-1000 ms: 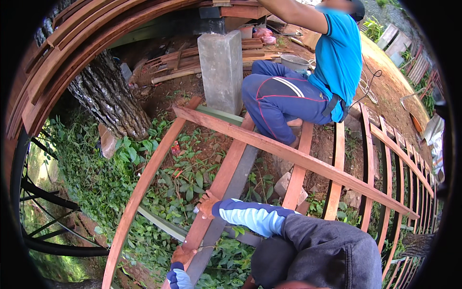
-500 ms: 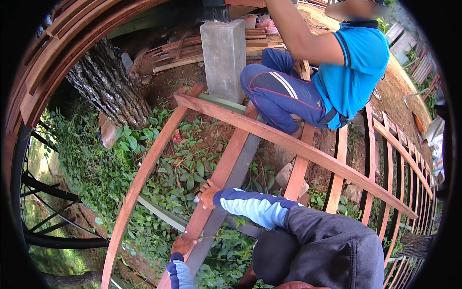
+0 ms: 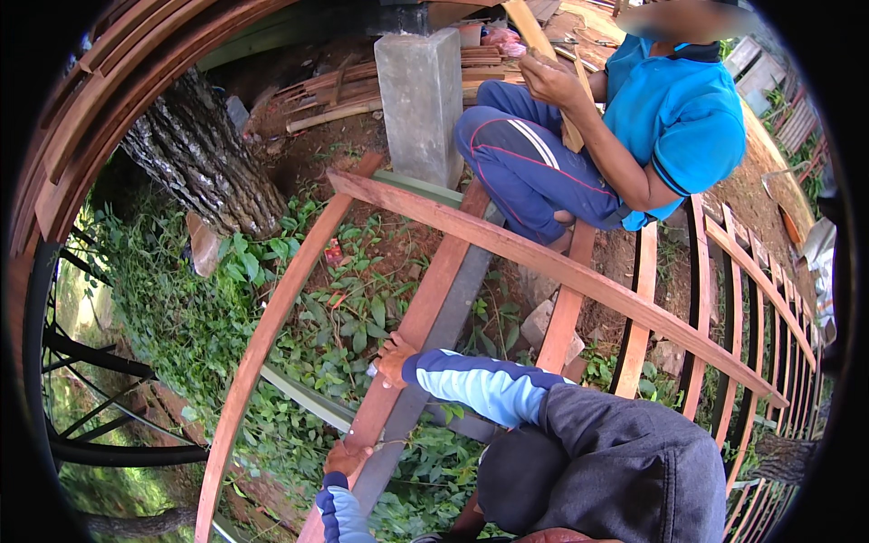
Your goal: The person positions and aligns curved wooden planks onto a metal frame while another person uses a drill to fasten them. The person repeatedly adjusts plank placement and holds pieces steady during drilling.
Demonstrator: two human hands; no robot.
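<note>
Neither of my own hands shows. The hands in view belong to two other people. One, bent over in a dark cap and grey top (image 3: 625,462) with blue sleeves, has one hand (image 3: 395,360) on a reddish wooden beam (image 3: 425,303), at a small whitish thing I cannot make out. That person's other hand (image 3: 347,460) rests on the same beam lower down. A person in a bright blue shirt (image 3: 674,109) squats at the upper right and holds a pale wooden piece (image 3: 534,32) in front of the chest, one hand (image 3: 550,80) raised against it.
A long crosspiece (image 3: 543,262) lies over several spaced wooden slats (image 3: 641,308). A grey concrete post (image 3: 419,109) and a tree trunk (image 3: 204,149) stand at the back. Stacked planks (image 3: 100,90) curve along the upper left. Green plants (image 3: 226,281) grow below the frame.
The person in the blue shirt has brought a raised arm down, and the wooden piece now shows in front of the chest. The bent person's hands stay on the beam.
</note>
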